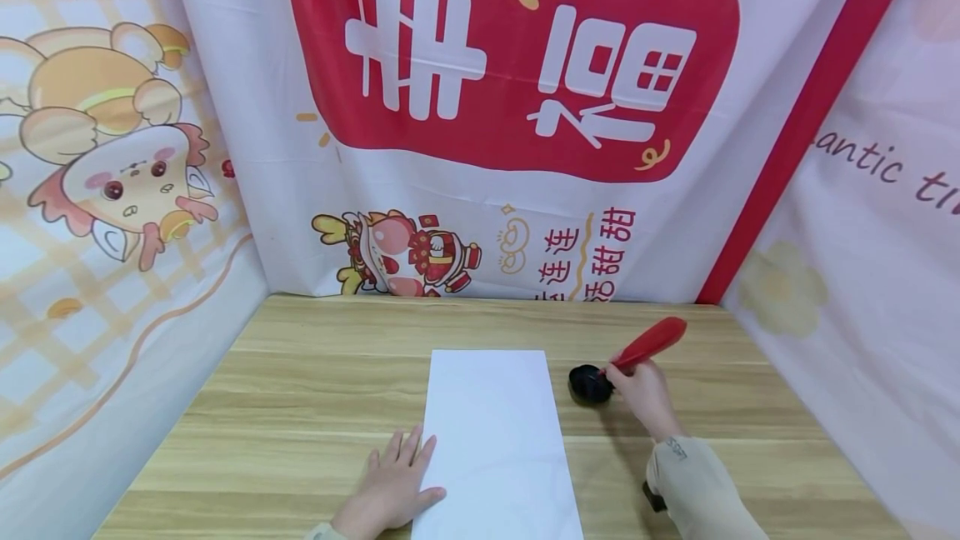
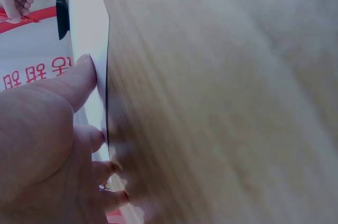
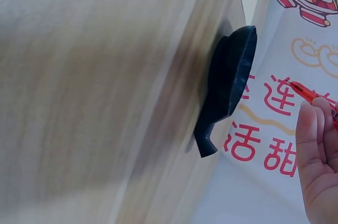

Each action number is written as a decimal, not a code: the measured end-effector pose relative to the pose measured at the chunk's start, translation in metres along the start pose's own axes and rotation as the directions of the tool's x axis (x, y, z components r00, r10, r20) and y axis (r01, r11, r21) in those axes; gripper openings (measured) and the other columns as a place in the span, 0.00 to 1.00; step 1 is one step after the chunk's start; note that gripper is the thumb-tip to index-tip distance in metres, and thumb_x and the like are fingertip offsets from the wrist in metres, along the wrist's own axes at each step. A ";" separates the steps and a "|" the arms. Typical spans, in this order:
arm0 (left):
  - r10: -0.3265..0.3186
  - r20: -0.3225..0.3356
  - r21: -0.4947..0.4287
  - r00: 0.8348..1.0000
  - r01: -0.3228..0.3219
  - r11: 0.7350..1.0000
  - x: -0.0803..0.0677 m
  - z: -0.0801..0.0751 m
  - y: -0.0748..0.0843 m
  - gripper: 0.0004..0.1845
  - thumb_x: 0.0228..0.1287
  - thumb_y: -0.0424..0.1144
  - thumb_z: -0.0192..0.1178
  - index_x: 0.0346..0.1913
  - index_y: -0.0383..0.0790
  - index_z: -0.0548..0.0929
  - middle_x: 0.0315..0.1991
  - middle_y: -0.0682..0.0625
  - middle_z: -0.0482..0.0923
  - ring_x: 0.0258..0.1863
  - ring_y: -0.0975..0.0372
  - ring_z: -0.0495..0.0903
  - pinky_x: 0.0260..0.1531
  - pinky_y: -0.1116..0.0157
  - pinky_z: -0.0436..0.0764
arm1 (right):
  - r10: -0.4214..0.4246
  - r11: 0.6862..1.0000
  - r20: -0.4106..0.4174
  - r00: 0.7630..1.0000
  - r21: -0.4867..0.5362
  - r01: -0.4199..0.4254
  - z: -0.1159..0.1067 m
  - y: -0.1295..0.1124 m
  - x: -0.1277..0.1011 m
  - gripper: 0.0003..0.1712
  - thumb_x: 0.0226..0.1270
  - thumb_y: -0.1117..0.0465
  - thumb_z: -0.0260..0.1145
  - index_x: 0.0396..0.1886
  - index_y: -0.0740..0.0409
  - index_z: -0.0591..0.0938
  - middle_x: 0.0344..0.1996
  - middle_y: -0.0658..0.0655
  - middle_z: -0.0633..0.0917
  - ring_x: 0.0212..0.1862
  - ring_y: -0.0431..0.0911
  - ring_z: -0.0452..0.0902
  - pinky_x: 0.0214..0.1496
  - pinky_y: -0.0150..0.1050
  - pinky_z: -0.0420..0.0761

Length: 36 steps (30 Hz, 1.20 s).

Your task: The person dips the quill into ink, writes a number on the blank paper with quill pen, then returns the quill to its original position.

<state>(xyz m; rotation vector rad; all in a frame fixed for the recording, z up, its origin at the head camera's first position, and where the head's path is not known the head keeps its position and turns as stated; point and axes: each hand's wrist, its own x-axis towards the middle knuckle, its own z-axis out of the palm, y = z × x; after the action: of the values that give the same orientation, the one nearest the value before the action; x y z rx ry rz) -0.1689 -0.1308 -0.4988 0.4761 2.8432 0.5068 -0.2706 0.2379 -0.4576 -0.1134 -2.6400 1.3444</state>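
In the head view my left hand [image 1: 393, 486] lies flat with fingers spread, pressing the left edge of a long white sheet of paper [image 1: 491, 432]. My right hand [image 1: 641, 394] pinches a slim red pen [image 1: 648, 344] with a broad, feather-shaped upper end. Its thin tip points down toward a small black dish [image 1: 585, 386] right of the paper. The right wrist view shows the black dish [image 3: 232, 71] side-on, with a short spout-like stub, and the red pen [image 3: 311, 94] held above it, apart from it. The dish's contents cannot be seen.
A wood-grain table [image 1: 315, 382] carries the paper and dish. Behind it hangs a white cloth [image 1: 247, 148] with a large red printed patch, and printed cloths close off the left and right sides. A black strap piece [image 1: 654, 497] sits at my right wrist.
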 end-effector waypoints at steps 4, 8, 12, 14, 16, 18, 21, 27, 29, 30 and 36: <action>0.000 0.001 -0.004 1.000 0.000 1.000 -0.001 -0.001 0.001 0.39 0.60 0.57 0.55 0.67 0.34 0.61 0.68 0.33 0.48 0.65 0.35 0.44 0.52 0.31 0.46 | -0.002 1.000 -0.001 1.000 0.003 0.002 0.000 -0.004 0.002 0.11 0.62 0.65 0.59 0.42 0.66 0.78 0.33 0.59 0.82 0.30 0.46 0.75 0.32 0.38 0.76; 0.000 0.004 -0.006 1.000 0.000 1.000 -0.001 -0.001 0.001 0.39 0.60 0.57 0.55 0.67 0.34 0.61 0.68 0.33 0.49 0.65 0.35 0.44 0.52 0.31 0.46 | 0.011 1.000 0.005 1.000 0.010 -0.011 0.000 -0.009 0.003 0.10 0.64 0.64 0.59 0.42 0.64 0.78 0.33 0.58 0.82 0.33 0.47 0.76 0.35 0.39 0.76; -0.003 0.010 -0.015 1.000 0.003 1.000 -0.001 -0.002 0.000 0.39 0.60 0.57 0.55 0.67 0.33 0.61 0.68 0.33 0.48 0.65 0.35 0.44 0.52 0.30 0.45 | 0.022 0.999 0.016 1.000 0.028 -0.023 0.001 -0.014 0.005 0.10 0.64 0.64 0.58 0.42 0.63 0.78 0.34 0.59 0.81 0.34 0.48 0.76 0.36 0.39 0.77; -0.003 0.010 -0.018 1.000 0.003 1.000 -0.001 -0.002 0.000 0.39 0.60 0.57 0.55 0.67 0.33 0.61 0.68 0.33 0.48 0.65 0.35 0.44 0.52 0.30 0.45 | 0.025 0.999 0.017 1.000 0.031 -0.025 0.002 -0.016 0.006 0.09 0.64 0.64 0.58 0.42 0.62 0.78 0.35 0.59 0.82 0.33 0.48 0.76 0.36 0.39 0.78; -0.004 0.006 -0.018 1.000 0.004 1.000 -0.001 -0.002 0.001 0.39 0.60 0.56 0.55 0.67 0.33 0.62 0.68 0.33 0.48 0.65 0.35 0.44 0.52 0.30 0.45 | 0.024 0.999 0.019 1.000 0.025 -0.025 0.002 -0.019 0.007 0.09 0.64 0.64 0.58 0.42 0.62 0.78 0.34 0.58 0.81 0.33 0.47 0.76 0.36 0.39 0.77; -0.005 0.003 -0.016 1.000 0.005 1.000 -0.001 -0.002 0.002 0.39 0.60 0.56 0.55 0.67 0.33 0.62 0.68 0.33 0.49 0.65 0.35 0.44 0.52 0.31 0.45 | 0.020 1.000 0.018 1.000 0.019 -0.021 0.003 -0.021 0.008 0.09 0.64 0.64 0.58 0.42 0.63 0.78 0.33 0.58 0.82 0.32 0.47 0.76 0.36 0.40 0.77; -0.007 0.000 -0.011 1.000 0.007 1.000 -0.001 -0.003 0.003 0.39 0.60 0.56 0.56 0.67 0.33 0.62 0.68 0.33 0.49 0.65 0.35 0.45 0.52 0.31 0.45 | 0.015 1.000 0.025 1.000 0.021 -0.015 0.004 -0.023 0.009 0.09 0.64 0.65 0.59 0.42 0.63 0.77 0.33 0.58 0.82 0.32 0.48 0.76 0.36 0.40 0.78; -0.008 0.012 -0.005 1.000 0.008 1.000 -0.002 -0.006 0.005 0.39 0.60 0.56 0.56 0.66 0.33 0.62 0.68 0.33 0.49 0.65 0.35 0.45 0.52 0.31 0.46 | -0.006 0.999 0.018 1.000 0.045 0.006 0.007 -0.027 0.011 0.10 0.64 0.64 0.60 0.42 0.66 0.78 0.33 0.59 0.82 0.33 0.55 0.79 0.32 0.37 0.78; -0.009 0.016 -0.004 1.000 0.009 1.000 -0.002 -0.007 0.006 0.39 0.60 0.56 0.56 0.67 0.33 0.62 0.68 0.33 0.49 0.65 0.35 0.45 0.52 0.31 0.46 | -0.029 0.999 0.003 1.000 0.043 0.029 0.009 -0.028 0.012 0.10 0.63 0.65 0.60 0.40 0.67 0.78 0.31 0.60 0.83 0.30 0.54 0.79 0.30 0.36 0.77; -0.010 0.018 -0.004 1.000 0.010 1.000 -0.002 -0.007 0.006 0.39 0.60 0.56 0.56 0.67 0.33 0.62 0.68 0.33 0.49 0.65 0.35 0.45 0.52 0.31 0.46 | -0.039 0.998 -0.001 0.999 0.040 0.039 0.009 -0.029 0.012 0.10 0.63 0.65 0.60 0.40 0.67 0.79 0.31 0.60 0.83 0.29 0.53 0.79 0.29 0.35 0.77; -0.011 0.018 -0.006 1.000 0.011 1.000 -0.002 -0.007 0.006 0.39 0.60 0.56 0.56 0.67 0.33 0.62 0.68 0.33 0.49 0.65 0.35 0.45 0.52 0.31 0.46 | -0.014 0.998 0.015 1.000 0.053 0.013 0.011 -0.035 0.014 0.11 0.64 0.63 0.60 0.43 0.65 0.77 0.34 0.61 0.82 0.30 0.50 0.78 0.32 0.37 0.78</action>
<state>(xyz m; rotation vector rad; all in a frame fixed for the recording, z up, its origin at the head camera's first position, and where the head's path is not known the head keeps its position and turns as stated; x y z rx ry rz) -0.1671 -0.1286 -0.4896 0.4618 2.8247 0.5065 -0.2864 0.2111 -0.4336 -0.0776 -2.6105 1.4157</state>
